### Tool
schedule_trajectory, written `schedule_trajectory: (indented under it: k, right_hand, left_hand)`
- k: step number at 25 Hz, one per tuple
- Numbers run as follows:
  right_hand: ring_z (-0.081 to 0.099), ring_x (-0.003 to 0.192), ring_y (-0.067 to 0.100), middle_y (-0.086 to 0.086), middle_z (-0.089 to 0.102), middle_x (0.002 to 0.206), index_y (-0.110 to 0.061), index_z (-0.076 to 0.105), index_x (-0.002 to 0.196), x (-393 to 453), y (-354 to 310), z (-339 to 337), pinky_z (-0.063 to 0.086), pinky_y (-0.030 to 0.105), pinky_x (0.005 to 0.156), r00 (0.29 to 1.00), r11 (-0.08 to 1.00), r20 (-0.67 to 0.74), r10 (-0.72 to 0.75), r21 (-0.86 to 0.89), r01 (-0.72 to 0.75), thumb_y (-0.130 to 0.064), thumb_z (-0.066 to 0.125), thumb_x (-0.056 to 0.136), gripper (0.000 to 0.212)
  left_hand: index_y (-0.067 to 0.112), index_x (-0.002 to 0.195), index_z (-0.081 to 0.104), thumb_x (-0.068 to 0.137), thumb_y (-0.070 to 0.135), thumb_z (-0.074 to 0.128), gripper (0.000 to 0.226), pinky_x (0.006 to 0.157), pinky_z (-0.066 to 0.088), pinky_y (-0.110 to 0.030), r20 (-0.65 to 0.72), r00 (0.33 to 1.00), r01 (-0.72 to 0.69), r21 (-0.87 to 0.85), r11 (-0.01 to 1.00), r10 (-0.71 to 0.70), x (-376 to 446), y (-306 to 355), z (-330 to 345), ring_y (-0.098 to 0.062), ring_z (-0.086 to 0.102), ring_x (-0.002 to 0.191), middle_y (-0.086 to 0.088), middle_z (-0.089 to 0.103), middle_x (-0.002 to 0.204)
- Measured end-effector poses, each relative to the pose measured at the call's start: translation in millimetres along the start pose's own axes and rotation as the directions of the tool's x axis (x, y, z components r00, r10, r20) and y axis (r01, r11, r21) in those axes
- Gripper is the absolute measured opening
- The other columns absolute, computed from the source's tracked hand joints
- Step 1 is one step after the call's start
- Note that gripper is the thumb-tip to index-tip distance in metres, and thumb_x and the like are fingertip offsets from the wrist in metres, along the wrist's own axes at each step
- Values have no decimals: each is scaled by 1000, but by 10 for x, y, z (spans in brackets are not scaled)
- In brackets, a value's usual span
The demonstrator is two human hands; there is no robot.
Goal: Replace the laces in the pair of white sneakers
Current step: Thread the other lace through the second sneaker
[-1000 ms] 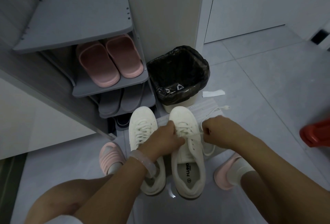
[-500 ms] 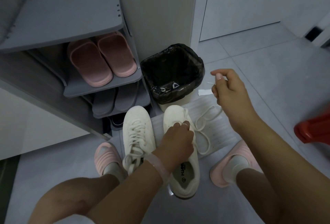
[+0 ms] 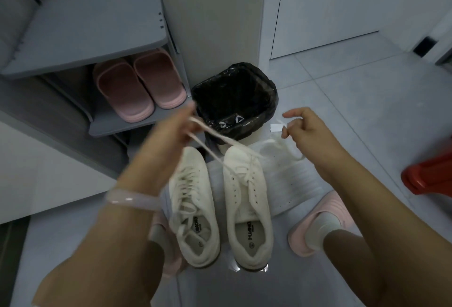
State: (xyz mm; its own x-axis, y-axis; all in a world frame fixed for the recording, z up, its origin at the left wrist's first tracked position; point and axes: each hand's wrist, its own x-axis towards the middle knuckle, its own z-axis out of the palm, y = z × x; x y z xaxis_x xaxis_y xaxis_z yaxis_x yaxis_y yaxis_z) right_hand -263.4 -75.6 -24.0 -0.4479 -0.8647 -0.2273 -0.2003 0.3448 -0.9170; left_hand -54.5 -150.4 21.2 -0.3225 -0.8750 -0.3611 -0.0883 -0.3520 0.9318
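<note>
Change since half a second ago: left hand (image 3: 171, 130) has left the right sneaker (image 3: 247, 199) and lifted up toward 11 o'clock of it, fingers curled round the old lace (image 3: 215, 144), pulling it up and away. Blurred, so exact finger pinch can't be read, but the lace runs taut from the hand down to the toe-end eyelets. Right hand (image 3: 303, 130) is up at 2 o'clock of that sneaker, thumb and fingertips pinched on what looks like the other lace end; its loose part trails onto the white paper sheet (image 3: 293, 179) under it.

Meaning: the right sneaker's upper eyelets show bare, lace only in the lowest rows, so unlacing here is nearly done. Left sneaker (image 3: 193, 209), touching-close at 9 o'clock of it, is fully laced, untouched. No new laces visible.

Around: black-lined bin (image 3: 234, 101) at 12 o'clock, shoe rack (image 3: 93, 28) with pink slippers (image 3: 139, 89) at 10 o'clock, red object (image 3: 428, 174) at 3 o'clock.
</note>
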Motion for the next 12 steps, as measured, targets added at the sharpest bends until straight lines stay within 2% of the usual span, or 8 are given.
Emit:
schedule_trajectory:
  k: [2, 3, 4, 5, 6, 7, 9, 12]
  right_hand:
    - [49, 69, 7, -3, 63, 79, -21, 55, 98, -32, 86, 23, 34, 19, 58, 999, 989, 36, -25, -146, 30, -11, 42, 95, 17]
    - [52, 75, 9, -3, 65, 80, -20, 57, 95, -40, 133, 33, 35, 19, 58, 997, 971, 71, -19, -236, 36, -11, 45, 94, 15]
    - [54, 82, 11, -3, 66, 82, -20, 59, 92, -46, 179, 40, 36, 18, 60, 993, 937, 122, -3, -345, 45, -11, 48, 92, 14]
    - [56, 86, 13, -3, 67, 83, -21, 59, 89, -49, 219, 46, 38, 19, 62, 982, 888, 188, 21, -455, 69, -11, 50, 90, 13]
    - [57, 87, 12, -4, 67, 84, -23, 59, 86, -53, 255, 61, 39, 19, 64, 964, 835, 263, 47, -540, 106, -10, 52, 88, 14]
    - [58, 84, 10, -5, 67, 83, -24, 58, 84, -71, 288, 91, 41, 18, 66, 939, 790, 335, 74, -595, 150, -9, 52, 86, 16]
    - [59, 81, 9, -5, 68, 85, -24, 57, 81, -139, 371, 191, 45, 19, 72, 894, 730, 435, 109, -645, 225, -8, 52, 84, 17]
    - [61, 87, 18, 3, 69, 93, -21, 60, 87, -209, 505, 333, 50, 31, 79, 887, 664, 457, 70, -685, 300, -11, 52, 87, 13]
  left_hand:
    - [19, 37, 53, 93, 29, 44, 58, 62, 48, -22, -105, 991, -104, -255, 961, 79, -58, 232, -405, -8, 51, 50, 7, 50, 44]
    - [18, 38, 50, 93, 28, 45, 56, 51, 43, -21, -152, 982, -139, -168, 976, 114, -87, 260, -567, -9, 45, 42, 6, 44, 40]
    - [17, 42, 48, 94, 28, 47, 52, 48, 36, -21, -186, 969, -149, 75, 986, 160, -86, 223, -689, -10, 39, 39, 5, 41, 40]
    - [13, 48, 46, 93, 28, 50, 48, 50, 32, -23, -175, 964, -117, 404, 907, 202, -75, 158, -758, -12, 35, 41, 2, 39, 42]
    - [10, 52, 44, 91, 30, 54, 45, 53, 29, -25, -104, 973, -84, 675, 734, 207, -50, 77, -770, -14, 34, 45, -1, 38, 46]
    - [10, 54, 42, 89, 32, 57, 44, 54, 30, -26, -3, 988, -86, 827, 555, 157, -25, -13, -745, -15, 35, 48, -3, 38, 50]
    - [11, 55, 42, 87, 35, 59, 44, 56, 33, -28, 132, 991, -135, 923, 360, 31, 13, -182, -576, -17, 43, 53, -3, 44, 53]
    - [16, 72, 54, 87, 37, 58, 26, 65, 39, -26, 235, 971, -239, 924, 300, 49, 65, -406, -258, -14, 52, 74, 1, 55, 75]
